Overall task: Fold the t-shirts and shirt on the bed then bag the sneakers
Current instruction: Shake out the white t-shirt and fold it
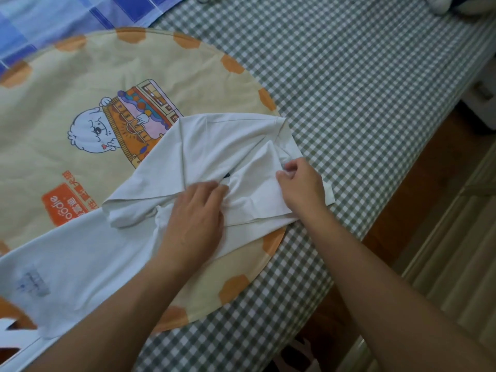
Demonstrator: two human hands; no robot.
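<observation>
A white t-shirt (pixel 212 146) lies partly folded on a round cream-and-orange mat (pixel 67 108) on the bed. Its sleeve end is doubled over toward the middle, and its long body runs down to the lower left. My left hand (pixel 196 218) rests flat on the shirt's middle, fingers fairly straight, pressing the cloth down. My right hand (pixel 300 183) pinches a fold of the shirt near its right edge, by the collar area. No sneakers or bag can be made out for certain.
The bed wears a green-and-white checked sheet (pixel 349 89). A blue checked cloth (pixel 67 14) lies at the top left. The bed's edge runs diagonally on the right, with wooden floor (pixel 389 224) beyond. A dark and white soft thing (pixel 456 4) sits at the top right.
</observation>
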